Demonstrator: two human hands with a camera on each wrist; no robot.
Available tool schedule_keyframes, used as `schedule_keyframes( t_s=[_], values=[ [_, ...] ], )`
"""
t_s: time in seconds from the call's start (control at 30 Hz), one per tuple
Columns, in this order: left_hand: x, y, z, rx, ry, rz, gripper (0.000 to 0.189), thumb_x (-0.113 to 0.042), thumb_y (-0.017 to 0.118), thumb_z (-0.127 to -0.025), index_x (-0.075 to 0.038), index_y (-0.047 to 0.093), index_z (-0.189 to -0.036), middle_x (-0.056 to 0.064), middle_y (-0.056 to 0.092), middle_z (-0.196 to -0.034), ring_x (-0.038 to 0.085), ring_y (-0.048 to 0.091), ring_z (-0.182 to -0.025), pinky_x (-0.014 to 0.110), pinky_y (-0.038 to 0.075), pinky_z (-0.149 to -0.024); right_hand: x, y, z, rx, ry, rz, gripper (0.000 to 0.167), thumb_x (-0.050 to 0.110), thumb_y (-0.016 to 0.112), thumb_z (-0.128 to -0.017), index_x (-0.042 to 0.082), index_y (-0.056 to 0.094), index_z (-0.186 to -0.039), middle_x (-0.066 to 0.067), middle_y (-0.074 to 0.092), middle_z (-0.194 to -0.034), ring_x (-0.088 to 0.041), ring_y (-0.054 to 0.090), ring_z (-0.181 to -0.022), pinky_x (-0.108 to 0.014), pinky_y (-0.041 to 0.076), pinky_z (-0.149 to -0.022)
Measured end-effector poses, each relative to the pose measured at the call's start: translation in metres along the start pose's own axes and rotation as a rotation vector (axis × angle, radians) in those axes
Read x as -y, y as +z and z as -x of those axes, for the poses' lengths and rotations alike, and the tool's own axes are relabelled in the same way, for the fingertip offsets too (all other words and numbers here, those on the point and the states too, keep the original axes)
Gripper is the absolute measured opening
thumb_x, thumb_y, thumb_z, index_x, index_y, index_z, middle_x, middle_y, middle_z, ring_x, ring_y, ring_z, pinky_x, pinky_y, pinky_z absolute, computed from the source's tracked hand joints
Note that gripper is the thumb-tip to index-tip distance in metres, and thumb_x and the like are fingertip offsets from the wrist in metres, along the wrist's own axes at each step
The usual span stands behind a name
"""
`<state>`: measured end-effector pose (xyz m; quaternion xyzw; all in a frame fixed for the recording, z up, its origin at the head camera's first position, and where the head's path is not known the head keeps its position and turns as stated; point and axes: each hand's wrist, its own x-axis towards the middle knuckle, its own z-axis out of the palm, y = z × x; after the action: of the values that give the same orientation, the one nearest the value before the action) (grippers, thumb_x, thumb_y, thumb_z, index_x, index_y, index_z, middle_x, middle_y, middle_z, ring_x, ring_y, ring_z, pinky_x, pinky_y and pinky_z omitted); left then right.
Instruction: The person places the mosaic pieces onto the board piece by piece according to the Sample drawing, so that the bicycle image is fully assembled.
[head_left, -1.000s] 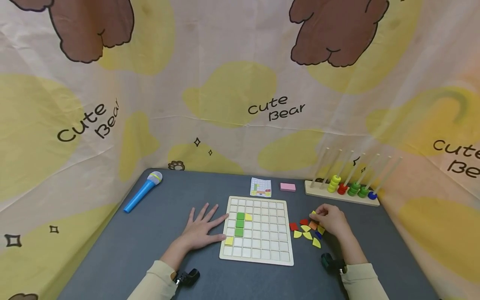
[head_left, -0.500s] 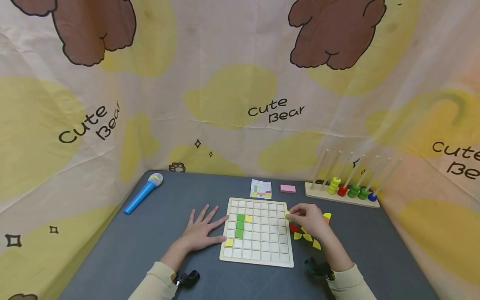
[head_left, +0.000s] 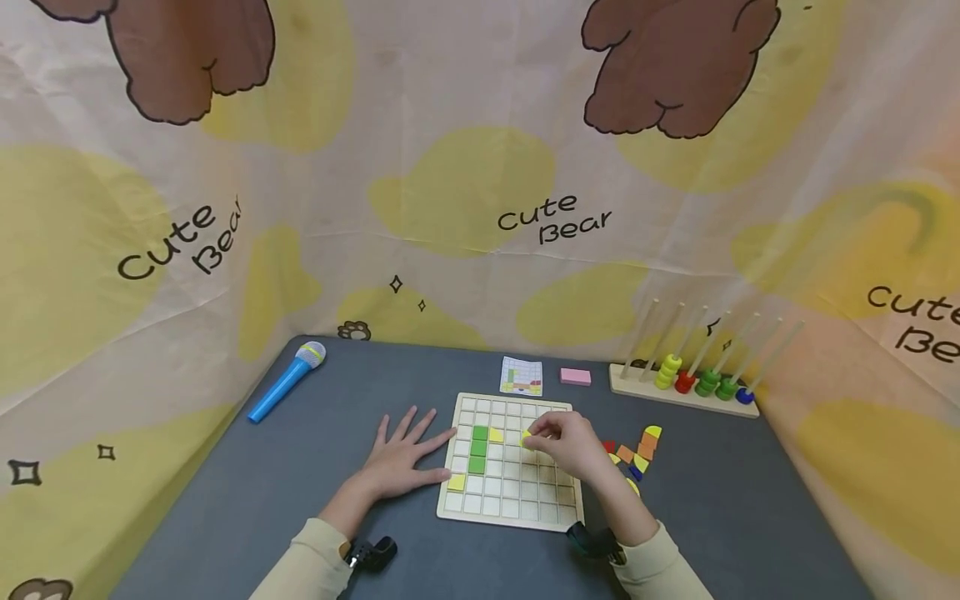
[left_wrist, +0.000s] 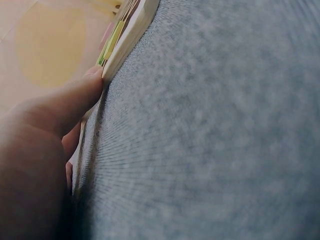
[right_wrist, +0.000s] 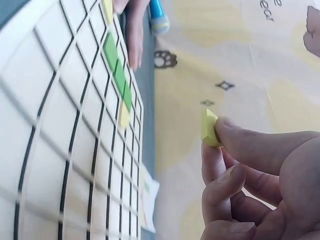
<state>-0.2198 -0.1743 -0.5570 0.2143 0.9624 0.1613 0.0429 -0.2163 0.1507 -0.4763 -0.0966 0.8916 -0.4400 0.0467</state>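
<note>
My right hand [head_left: 570, 446] pinches a small yellow block [right_wrist: 210, 128] between thumb and fingertip, held above the white grid board [head_left: 510, 507]. In the right wrist view the block shows a pointed corner. On the board's left part, several green squares [head_left: 478, 448] stand in a column, with a yellow piece [head_left: 496, 435] beside the top one. A yellow square [head_left: 456, 482] lies lower, near the left edge. My left hand [head_left: 401, 458] rests with fingers spread on the table, its thumb and a fingertip at the board's left edge.
Loose coloured pieces [head_left: 637, 457] lie right of the board, partly behind my right forearm. Behind the board are a pattern card [head_left: 521, 377] and a pink block [head_left: 575, 377]. A peg rack with rings [head_left: 686, 388] stands back right, a blue toy microphone [head_left: 287, 382] back left.
My right hand has carried the yellow block leftward from the loose pieces to over the board. The left hand has stayed in place.
</note>
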Motion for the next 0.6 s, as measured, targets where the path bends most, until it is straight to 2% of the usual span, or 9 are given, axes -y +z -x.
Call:
schedule_keyframes(
  t_s=[0.27,0.43,0.6],
  values=[
    [-0.002,-0.002,-0.001,0.04,-0.016,-0.003,0.075,-0.079,0.046,-0.089,-0.047,0.031,-0.156,0.0,0.015,-0.17,0.036,0.001,-0.157,0.072,-0.006,-0.117,0.014,0.022,0.002,0.086,-0.025,-0.02,0.01,0.019,0.082,-0.086,0.013,0.075,-0.088,0.002,0.065,-0.078,-0.016,0.055,-0.072,-0.028,0.045,-0.061],
    [-0.003,-0.001,-0.002,0.034,-0.013,0.012,0.075,-0.078,0.049,-0.089,-0.046,0.033,-0.156,0.001,0.016,-0.17,0.038,0.003,-0.157,0.072,-0.005,-0.116,0.014,0.034,0.003,0.121,-0.04,-0.017,0.01,0.018,0.082,-0.085,0.013,0.074,-0.087,0.003,0.066,-0.076,-0.015,0.056,-0.07,-0.028,0.046,-0.061],
    [-0.002,-0.002,-0.003,0.017,-0.014,-0.014,0.076,-0.079,0.047,-0.089,-0.046,0.033,-0.156,0.001,0.017,-0.17,0.038,0.004,-0.157,0.072,-0.004,-0.117,0.014,0.046,0.002,0.158,-0.062,0.002,0.009,0.018,0.082,-0.086,0.016,0.074,-0.084,0.005,0.065,-0.074,-0.013,0.057,-0.068,-0.027,0.046,-0.061]
  ],
)
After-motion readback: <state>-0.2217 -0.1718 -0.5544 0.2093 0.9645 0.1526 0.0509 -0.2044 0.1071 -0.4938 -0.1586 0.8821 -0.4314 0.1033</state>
